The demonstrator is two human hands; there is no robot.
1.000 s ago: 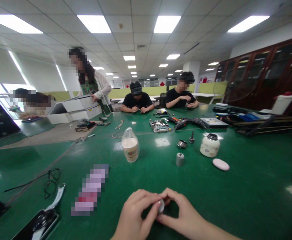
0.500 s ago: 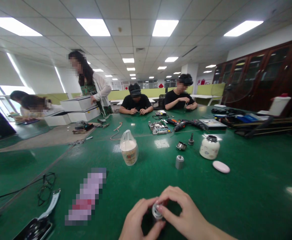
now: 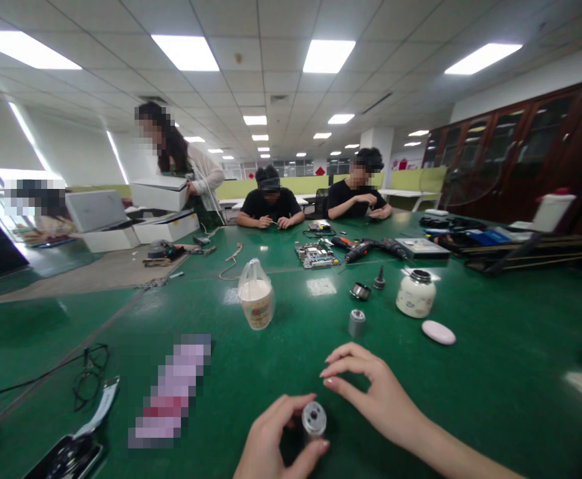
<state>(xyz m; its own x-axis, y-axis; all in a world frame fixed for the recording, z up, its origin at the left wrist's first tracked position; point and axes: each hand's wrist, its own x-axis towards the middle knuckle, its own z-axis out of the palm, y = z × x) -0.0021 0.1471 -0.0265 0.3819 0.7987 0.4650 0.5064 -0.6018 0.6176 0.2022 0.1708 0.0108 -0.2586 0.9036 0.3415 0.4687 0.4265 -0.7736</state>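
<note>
My left hand (image 3: 271, 442) is closed around a small silver metal cylinder (image 3: 314, 420) at the near edge of the green table (image 3: 470, 399), its round end facing me. My right hand (image 3: 370, 392) hovers just above and to the right of it, fingers curled but apart, holding nothing. Farther out on the table stand another small grey cylinder (image 3: 357, 322), a metal ring piece (image 3: 360, 291), a small dark spindle (image 3: 379, 279), a white jar (image 3: 416, 294) with its top off, and its pale lid (image 3: 438, 332).
A bagged cup (image 3: 256, 296) stands mid-table. Glasses (image 3: 88, 376), a watch strap (image 3: 102, 406) and a phone lie at near left. A circuit board (image 3: 314, 253), a power drill (image 3: 370, 248) and boxes (image 3: 158, 193) lie farther back. Several other people work at the far side.
My right hand has let go of the silver cylinder and lifted up and to the right. The left hand keeps hold of it. A person at the back lifted a white box.
</note>
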